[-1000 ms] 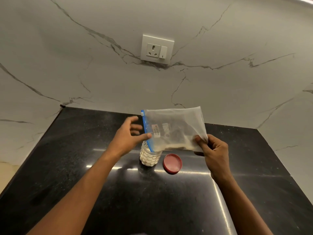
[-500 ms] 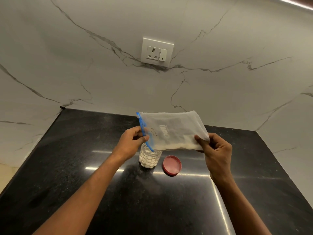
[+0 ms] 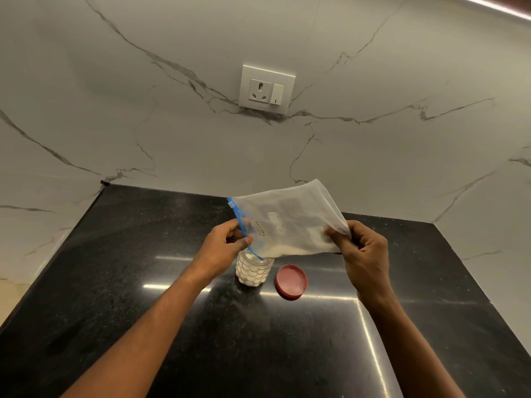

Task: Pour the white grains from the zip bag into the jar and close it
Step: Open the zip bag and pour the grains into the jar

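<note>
One zip bag, one jar, one red lid and two bare hands show above one black countertop.

The left hand has its thumb and fingers pinched together on the bag's blue zip strip, just above the jar's mouth. The right hand has its fingers closed on the bag's far corner, up and to the right of the jar, with the other fingers curled into the palm. Between the two grips the bag hangs stretched and tilted, its zip end lowest and dipping to the jar's rim.

The bag is translucent, with faint printing on its side, and holds a thin band of white grains gathered along its lower edge and sloping toward the jar. The jar is clear with a bubbled pattern, stands upright on the countertop and is filled with white nearly to the top. Its mouth is uncovered. The lid lies flat on the countertop just to the right of the jar, not touching it.

Both forearms reach in from the near edge of the countertop, the left one coming to the jar from its left, the right one rising well to the right of the lid. Behind the jar stands a white marble wall with grey veins, and one socket plate with a switch sits high above the jar.
</note>
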Available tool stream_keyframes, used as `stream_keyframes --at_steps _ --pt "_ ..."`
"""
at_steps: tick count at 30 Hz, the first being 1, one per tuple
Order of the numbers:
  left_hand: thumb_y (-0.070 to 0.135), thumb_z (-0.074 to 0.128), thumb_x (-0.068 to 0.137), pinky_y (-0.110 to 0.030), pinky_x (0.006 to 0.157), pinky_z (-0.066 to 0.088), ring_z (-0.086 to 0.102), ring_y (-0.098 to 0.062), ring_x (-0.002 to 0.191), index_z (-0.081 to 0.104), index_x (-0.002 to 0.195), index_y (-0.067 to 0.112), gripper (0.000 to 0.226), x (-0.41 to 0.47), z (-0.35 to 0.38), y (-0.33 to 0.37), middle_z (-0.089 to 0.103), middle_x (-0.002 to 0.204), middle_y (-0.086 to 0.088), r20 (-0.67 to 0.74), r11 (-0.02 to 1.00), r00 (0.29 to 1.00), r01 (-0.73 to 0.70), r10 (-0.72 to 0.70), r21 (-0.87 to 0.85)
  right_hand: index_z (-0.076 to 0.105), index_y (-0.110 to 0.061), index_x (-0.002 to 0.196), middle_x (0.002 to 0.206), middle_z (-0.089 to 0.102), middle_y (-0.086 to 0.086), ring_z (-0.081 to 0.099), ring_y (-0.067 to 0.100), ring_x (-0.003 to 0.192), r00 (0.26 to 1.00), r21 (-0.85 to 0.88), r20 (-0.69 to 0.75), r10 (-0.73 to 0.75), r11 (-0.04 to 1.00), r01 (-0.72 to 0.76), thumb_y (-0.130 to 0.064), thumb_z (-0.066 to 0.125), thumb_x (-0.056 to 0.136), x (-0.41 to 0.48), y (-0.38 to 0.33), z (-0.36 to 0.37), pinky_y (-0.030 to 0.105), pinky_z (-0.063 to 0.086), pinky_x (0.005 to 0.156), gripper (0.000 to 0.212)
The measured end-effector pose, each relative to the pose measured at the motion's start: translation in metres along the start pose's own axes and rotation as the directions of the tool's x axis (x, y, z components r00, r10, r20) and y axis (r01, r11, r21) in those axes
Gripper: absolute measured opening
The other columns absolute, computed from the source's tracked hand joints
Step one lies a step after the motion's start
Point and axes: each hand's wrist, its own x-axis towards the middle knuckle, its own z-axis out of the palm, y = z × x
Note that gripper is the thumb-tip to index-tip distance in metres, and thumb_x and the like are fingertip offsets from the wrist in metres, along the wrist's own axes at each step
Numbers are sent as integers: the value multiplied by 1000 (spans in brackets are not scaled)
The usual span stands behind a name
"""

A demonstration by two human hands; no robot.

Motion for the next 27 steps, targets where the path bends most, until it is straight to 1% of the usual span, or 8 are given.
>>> stream_keyframes --at_steps 6,9,14,18,21,23,25,27 --pt "14 71 100 -36 99 59 72 -13 112 67 133 20 33 2 1 -2 78 119 3 -7 1000 1000 16 -16 10 75 -26 102 94 78 -3 74 21 90 999 -52 36 -25 998 27 -12 73 97 2 -6 -1 43 65 83 15" --pt "15 71 100 -30 94 59 73 -10 109 67 132 21 33 2 0 -4 78 116 5 -9 1000 1000 19 -19 7 77 -23 101 96 80 -3 77 20 90 999 -29 -7 -48 998 47 -10 79 91 5 -10 -3 39 65 83 16" --pt "15 71 100 -29 93 58 73 -10 110 68 129 25 31 4 1 -5 78 116 6 -4 1000 1000 16 -16 -7 74 -20 96 92 77 -8 76 17 79 997 -53 4 -80 995 80 -24 80 86 5 -13 0 27 64 70 12" --pt "15 72 100 -34 98 59 73 -13 111 68 131 23 33 4 1 -5 78 117 4 -4 1000 1000 14 -14 -17 76 -16 100 92 78 -9 75 14 83 991 -115 74 -107 987 115 -17 74 95 8 -10 -1 26 63 73 6" --pt "15 72 100 -35 98 59 74 -13 110 68 132 21 33 4 1 -5 78 117 3 -7 1000 1000 18 -18 -19 78 -20 96 90 79 -6 76 17 83 987 -88 75 -144 985 151 -15 80 90 7 -14 -1 28 64 76 8" --pt "14 71 100 -33 97 59 74 -12 110 68 132 21 33 4 1 -6 79 117 3 -6 999 1000 21 -21 -27 77 -21 91 87 78 -3 75 21 79 985 -84 46 -165 982 168 -20 84 84 8 -19 1 30 65 72 10" --pt "14 71 100 -30 93 59 74 -10 108 68 128 23 30 4 1 -7 79 115 5 -9 999 1000 23 -23 -34 75 -23 92 88 77 -7 75 16 79 982 -97 76 -174 979 181 -23 81 86 9 -22 3 28 63 70 8" --pt "15 71 100 -27 89 58 73 -10 107 67 123 29 27 4 1 -8 78 114 6 -11 998 1000 29 -29 -49 74 -28 95 88 76 -14 72 7 76 969 -140 150 -198 966 219 -19 76 91 10 -25 4 20 60 67 10"
